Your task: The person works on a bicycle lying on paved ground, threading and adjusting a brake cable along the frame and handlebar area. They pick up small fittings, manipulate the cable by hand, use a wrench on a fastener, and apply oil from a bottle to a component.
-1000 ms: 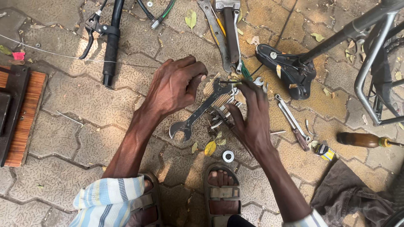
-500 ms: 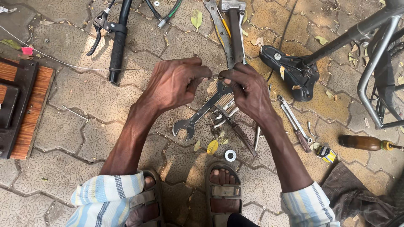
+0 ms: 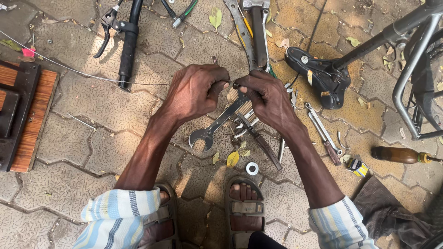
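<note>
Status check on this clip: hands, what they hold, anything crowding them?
Left hand and right hand both pinched on a thin wire running off left. Open-end wrench lies on the paving just beneath. Bike saddle off right, apart.

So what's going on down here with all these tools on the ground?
A person crouches over paving stones, both hands raised together above a pile of spanners. The left hand and right hand pinch the end of a thin wire that runs off to the left. A bicycle saddle, a handlebar with brake lever, a washer and a wooden-handled screwdriver lie around.
</note>
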Tool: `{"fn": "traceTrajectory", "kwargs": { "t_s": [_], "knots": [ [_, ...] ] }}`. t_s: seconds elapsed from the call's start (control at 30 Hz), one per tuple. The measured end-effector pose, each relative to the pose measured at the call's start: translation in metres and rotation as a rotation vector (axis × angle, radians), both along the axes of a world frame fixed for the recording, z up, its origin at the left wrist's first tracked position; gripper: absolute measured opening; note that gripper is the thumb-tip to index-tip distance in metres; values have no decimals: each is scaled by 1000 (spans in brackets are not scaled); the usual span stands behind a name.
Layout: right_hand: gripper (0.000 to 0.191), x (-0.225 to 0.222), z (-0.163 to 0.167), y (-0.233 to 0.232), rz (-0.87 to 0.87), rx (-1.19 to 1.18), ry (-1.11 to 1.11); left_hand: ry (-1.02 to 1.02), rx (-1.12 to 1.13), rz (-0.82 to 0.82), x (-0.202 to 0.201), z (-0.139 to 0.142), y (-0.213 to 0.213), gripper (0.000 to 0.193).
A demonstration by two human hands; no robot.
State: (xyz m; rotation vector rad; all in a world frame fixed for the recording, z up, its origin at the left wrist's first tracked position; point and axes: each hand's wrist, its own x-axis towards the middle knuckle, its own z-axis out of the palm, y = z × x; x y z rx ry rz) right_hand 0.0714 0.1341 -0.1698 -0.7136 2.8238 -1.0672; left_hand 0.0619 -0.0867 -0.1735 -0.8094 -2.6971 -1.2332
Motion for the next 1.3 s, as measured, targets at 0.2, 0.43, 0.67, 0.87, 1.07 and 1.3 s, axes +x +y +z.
{"fn": "traceTrajectory", "kwargs": {
  "t_s": [0.2,0.43,0.67,0.87,1.07,1.3],
  "knots": [
    [16,0,-1,-1,6,-93,-4,-17,44,-22,-3,2,0,20],
    [15,-6,-1,12,118,-180,-227,-223,64,-113,-7,0,-7,13],
    [17,-4,5,12,107,-134,-141,-358,203,-105,-7,-9,0,15],
    [25,5,4,10,44,-44,51,-387,266,-92,-8,-13,2,9],
    [16,-2,13,25,68,-170,-93,98,232,-181,-9,0,-1,13],
    [15,-12,25,32,52,-335,-359,303,146,-122,-8,26,8,15]
  ]
}}
